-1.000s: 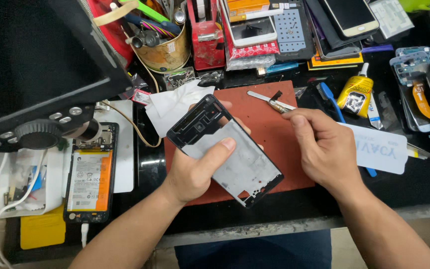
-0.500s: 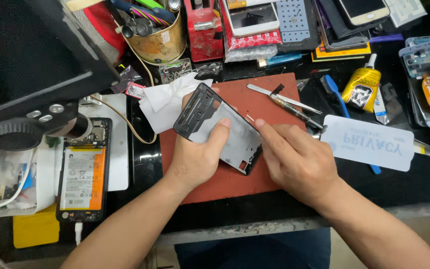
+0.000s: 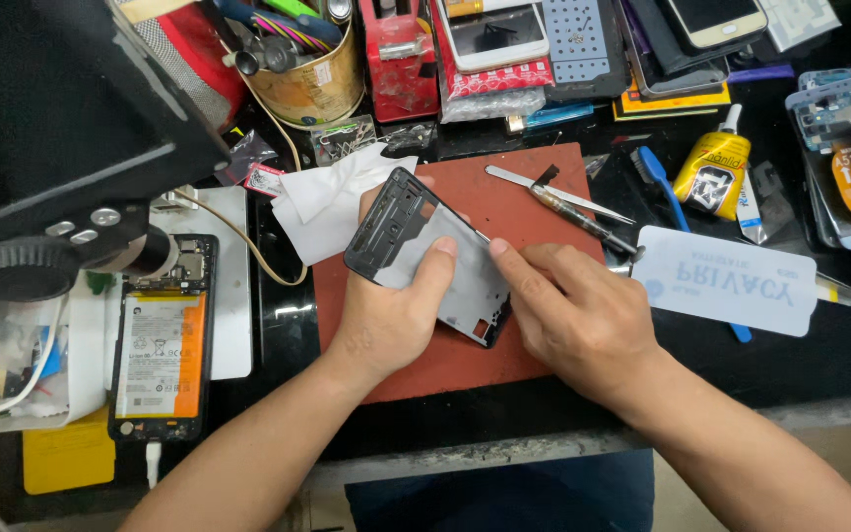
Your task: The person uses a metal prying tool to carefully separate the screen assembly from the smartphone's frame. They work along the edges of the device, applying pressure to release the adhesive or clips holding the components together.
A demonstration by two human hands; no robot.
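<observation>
Black-rimmed, the bare phone frame with its grey metal plate is held tilted over the rust-red rubber work mat, the left hand gripping it from below with thumb on top, while the right hand presses its closed fingers and fingertip against the frame's right edge. It looks like an edge-working step of phone repair; the next move likely needs steady fingertip pressure along that rim. Counted: one frame, one mat, two slim metal tools, one yellow glue tube, one opened phone showing its orange-and-white battery.
</observation>
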